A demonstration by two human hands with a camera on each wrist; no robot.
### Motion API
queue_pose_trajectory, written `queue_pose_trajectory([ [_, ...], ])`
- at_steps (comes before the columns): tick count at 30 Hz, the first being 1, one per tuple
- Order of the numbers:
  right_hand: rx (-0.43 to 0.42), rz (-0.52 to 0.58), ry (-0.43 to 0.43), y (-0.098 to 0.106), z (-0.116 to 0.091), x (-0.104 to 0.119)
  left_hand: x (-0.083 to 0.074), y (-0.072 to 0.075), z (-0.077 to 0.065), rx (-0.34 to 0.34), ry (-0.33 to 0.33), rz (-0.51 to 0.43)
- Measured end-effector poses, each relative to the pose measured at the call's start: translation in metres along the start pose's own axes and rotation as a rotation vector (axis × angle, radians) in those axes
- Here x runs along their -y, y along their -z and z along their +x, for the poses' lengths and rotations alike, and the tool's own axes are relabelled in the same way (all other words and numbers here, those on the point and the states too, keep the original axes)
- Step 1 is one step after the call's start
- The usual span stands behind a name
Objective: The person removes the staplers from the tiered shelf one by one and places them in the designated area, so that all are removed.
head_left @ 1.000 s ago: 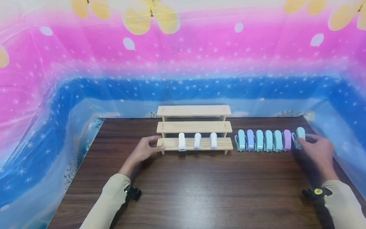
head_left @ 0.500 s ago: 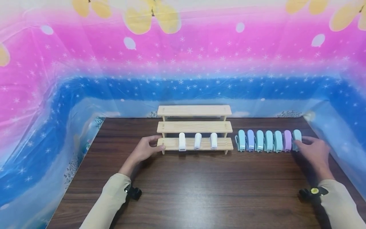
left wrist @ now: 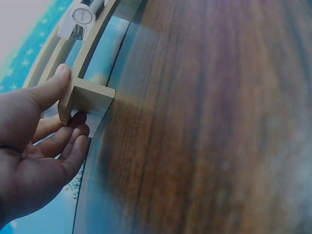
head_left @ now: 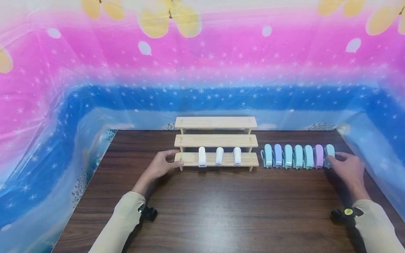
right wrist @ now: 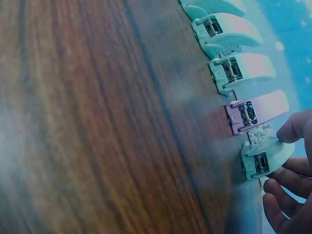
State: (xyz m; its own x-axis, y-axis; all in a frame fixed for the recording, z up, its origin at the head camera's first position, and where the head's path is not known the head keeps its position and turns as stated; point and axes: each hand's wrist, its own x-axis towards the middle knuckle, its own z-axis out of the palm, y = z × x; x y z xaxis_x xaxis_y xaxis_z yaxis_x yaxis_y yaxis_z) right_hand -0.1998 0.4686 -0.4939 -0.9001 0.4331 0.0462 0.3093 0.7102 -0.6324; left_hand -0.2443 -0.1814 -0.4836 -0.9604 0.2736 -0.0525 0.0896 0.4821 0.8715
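My left hand (head_left: 162, 164) grips the left end of the lowest step of a three-step wooden display rack (head_left: 216, 141), thumb on top and fingers beneath. Three white spring clips (head_left: 219, 156) stand spaced along that step. At the right end of a row of clips on the table, my right hand (head_left: 349, 169) pinches a mint green spring clip (head_left: 329, 150) between thumb and fingers. Beside it stands a pink-purple clip (right wrist: 258, 111), with a small gap between them. Metal springs show in the clips' sides in the right wrist view.
Several more clips, mint green (head_left: 297, 156) and one lavender (head_left: 277, 155), line up between the rack and the held clip. All stand on a dark wooden table (head_left: 218, 211). A patterned cloth (head_left: 209, 70) hangs behind the table and along its sides.
My right hand has moved left with the mint green clip, bringing it from a tilted position to upright beside the pink-purple one. My left hand has stayed on the rack.
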Motion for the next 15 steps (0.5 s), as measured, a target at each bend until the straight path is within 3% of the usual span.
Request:
queue_pose_trajectory([
  [7, -0.009, 0.050, -0.010, 0.008, -0.005, 0.001, 0.000, 0.000, 0.000, 0.005, -0.003, -0.009],
  [15, -0.093, 0.034, 0.066, 0.022, -0.013, 0.023, 0.000, 0.000, 0.000, 0.004, -0.001, -0.013],
])
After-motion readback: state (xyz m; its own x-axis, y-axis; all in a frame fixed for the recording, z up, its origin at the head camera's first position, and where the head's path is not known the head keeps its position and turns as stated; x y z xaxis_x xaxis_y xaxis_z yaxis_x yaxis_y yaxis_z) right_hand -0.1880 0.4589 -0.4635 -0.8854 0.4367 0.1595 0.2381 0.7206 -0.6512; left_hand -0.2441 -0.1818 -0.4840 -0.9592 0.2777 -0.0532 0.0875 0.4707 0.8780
